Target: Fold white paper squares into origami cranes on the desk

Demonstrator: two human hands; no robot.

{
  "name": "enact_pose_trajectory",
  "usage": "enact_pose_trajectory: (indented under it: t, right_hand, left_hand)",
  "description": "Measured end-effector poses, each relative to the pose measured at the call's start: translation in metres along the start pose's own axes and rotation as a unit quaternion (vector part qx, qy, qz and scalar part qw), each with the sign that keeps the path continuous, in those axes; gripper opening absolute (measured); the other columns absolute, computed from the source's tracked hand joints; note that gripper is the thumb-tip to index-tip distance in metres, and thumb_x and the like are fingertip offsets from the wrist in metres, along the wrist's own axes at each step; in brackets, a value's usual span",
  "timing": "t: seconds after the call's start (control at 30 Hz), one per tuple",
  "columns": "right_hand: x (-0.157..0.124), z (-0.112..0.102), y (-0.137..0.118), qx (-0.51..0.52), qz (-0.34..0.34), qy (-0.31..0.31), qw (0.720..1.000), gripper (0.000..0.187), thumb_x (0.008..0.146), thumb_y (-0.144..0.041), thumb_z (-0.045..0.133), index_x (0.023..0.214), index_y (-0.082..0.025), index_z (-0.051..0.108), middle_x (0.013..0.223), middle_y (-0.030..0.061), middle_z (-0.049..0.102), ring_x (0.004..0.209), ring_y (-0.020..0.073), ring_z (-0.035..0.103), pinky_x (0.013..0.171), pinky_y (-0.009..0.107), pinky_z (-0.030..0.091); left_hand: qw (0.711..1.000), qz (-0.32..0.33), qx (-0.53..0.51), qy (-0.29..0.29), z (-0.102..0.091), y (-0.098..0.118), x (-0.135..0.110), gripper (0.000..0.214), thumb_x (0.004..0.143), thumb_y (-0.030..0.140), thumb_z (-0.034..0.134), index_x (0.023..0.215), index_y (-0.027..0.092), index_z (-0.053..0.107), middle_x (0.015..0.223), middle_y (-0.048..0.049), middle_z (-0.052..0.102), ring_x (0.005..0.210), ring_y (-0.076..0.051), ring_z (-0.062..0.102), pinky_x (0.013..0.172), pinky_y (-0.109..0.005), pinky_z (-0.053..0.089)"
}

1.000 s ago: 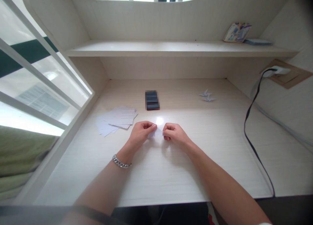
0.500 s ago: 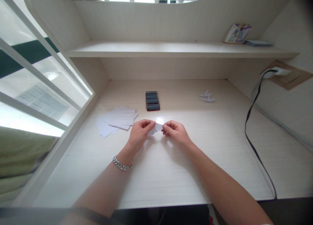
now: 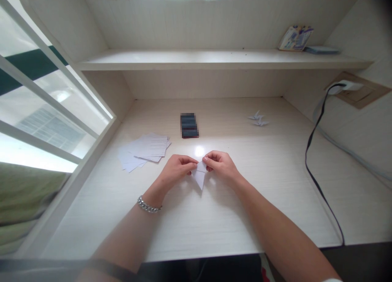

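A small folded white paper piece hangs point-down just above the desk in the middle of the view. My left hand pinches its upper left edge and my right hand pinches its upper right edge, both with fingers closed. A metal bracelet sits on my left wrist. To the left of my hands lies a loose pile of white paper sheets.
A dark phone-like block lies behind my hands. Two small folded paper figures sit at the back right. A black cable runs from a wall plug down the desk's right side. A shelf above holds a booklet.
The paper piece was held flat between my fingers; now it points downward as a long triangle. Both hands stayed in nearly the same spot.
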State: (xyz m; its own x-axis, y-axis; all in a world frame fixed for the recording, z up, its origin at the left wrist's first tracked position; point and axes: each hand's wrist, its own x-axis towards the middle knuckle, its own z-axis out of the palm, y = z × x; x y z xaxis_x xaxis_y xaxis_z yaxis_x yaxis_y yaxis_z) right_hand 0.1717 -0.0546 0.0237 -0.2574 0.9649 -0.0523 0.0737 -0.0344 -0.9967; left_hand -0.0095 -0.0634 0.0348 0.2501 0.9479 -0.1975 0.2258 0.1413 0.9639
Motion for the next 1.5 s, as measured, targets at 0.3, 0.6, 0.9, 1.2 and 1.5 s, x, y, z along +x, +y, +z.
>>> enact_pose_trajectory:
  t: [0.3, 0.6, 0.9, 1.2, 1.5]
  right_hand:
    - [0.001, -0.01, -0.001, -0.007, -0.007, 0.007, 1.0, 0.018, 0.073, -0.033, 0.061, 0.07, -0.015, 0.061, 0.056, -0.0008, 0.055, 0.052, 0.011, 0.049, 0.052, 0.024, 0.038]
    - [0.007, -0.012, 0.006, 0.043, -0.046, 0.065, 0.996, 0.022, 0.073, -0.038, 0.063, 0.073, -0.017, 0.061, 0.058, -0.0004, 0.058, 0.055, 0.0118, 0.053, 0.053, 0.025, 0.043]
    - [0.006, -0.005, 0.008, 0.05, -0.059, 0.04, 0.996, 0.019, 0.069, -0.032, 0.069, 0.08, -0.018, 0.063, 0.072, 0.0025, 0.064, 0.069, 0.0158, 0.06, 0.057, 0.026, 0.048]
    - [0.002, 0.001, 0.006, -0.01, -0.061, -0.003, 0.998, 0.023, 0.068, -0.036, 0.07, 0.08, -0.017, 0.067, 0.077, 0.0045, 0.067, 0.071, 0.0175, 0.061, 0.063, 0.029, 0.048]
    - [-0.01, 0.01, -0.008, -0.098, -0.186, 0.077, 0.975, 0.01, 0.075, -0.027, 0.063, 0.079, -0.02, 0.068, 0.078, 0.0037, 0.066, 0.074, 0.0163, 0.061, 0.062, 0.027, 0.047]
  left_hand:
    - [0.994, -0.035, -0.087, -0.056, -0.003, 0.009, -0.006, 0.032, 0.065, 0.009, 0.055, 0.093, 0.014, 0.07, 0.086, -0.008, 0.069, 0.069, -0.012, 0.06, 0.069, -0.026, 0.05]
    - [0.993, 0.015, -0.114, -0.005, -0.001, 0.002, -0.002, 0.024, 0.067, 0.018, 0.066, 0.09, 0.014, 0.068, 0.086, -0.0091, 0.07, 0.077, -0.017, 0.064, 0.072, -0.029, 0.05]
    - [0.978, 0.128, -0.002, 0.165, 0.01, 0.002, -0.006, 0.018, 0.065, 0.031, 0.071, 0.076, 0.016, 0.069, 0.077, -0.0063, 0.07, 0.07, -0.017, 0.064, 0.064, -0.026, 0.05]
    - [0.967, 0.136, -0.159, 0.142, 0.01, -0.001, -0.001, 0.03, 0.063, 0.022, 0.074, 0.09, 0.015, 0.062, 0.078, -0.0049, 0.068, 0.075, -0.016, 0.065, 0.072, -0.028, 0.052]
    - [0.978, 0.141, -0.132, 0.072, 0.01, -0.006, 0.002, 0.018, 0.067, 0.023, 0.071, 0.081, 0.013, 0.065, 0.08, -0.0062, 0.068, 0.075, -0.015, 0.063, 0.072, -0.028, 0.051]
